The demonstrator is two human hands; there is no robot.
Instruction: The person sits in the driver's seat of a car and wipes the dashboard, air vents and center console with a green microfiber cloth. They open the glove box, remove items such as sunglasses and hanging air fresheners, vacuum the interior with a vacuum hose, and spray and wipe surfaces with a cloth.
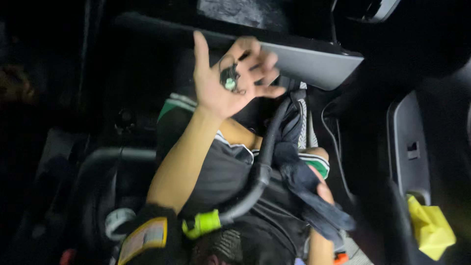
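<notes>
The left hand is raised palm-up toward the camera, at about 12 o'clock in the view, fingers spread wide and slightly curled. In the hollow of the palm lie a few small dark bits, one with a green spot; what they are is too blurred to tell. The fingers do not close over them; the bits simply rest on the open palm. The thumb points straight up at 11 o'clock, the other fingers fan out toward 2 and 3 o'clock. The bare forearm runs down from the wrist toward 7 o'clock, ending at a dark sleeve with a yellow patch near the bottom edge.

The right hand sits lower, at about 5 o'clock from the left one, resting on the lap. It is closed around a dark cloth, which drapes over most of the hand and trails off toward 4 o'clock; only the knuckle side shows.

A black hose curves from behind the left hand down across the lap to a bright green collar at 6 o'clock. It passes just beside the cloth, between the two arms. The person wears dark shorts with green and white trim.

Behind the raised hand a grey panel slants across the top of the view. At 4 o'clock, near the right edge, a yellow rag sits in a dark door pocket, well apart from both hands.
</notes>
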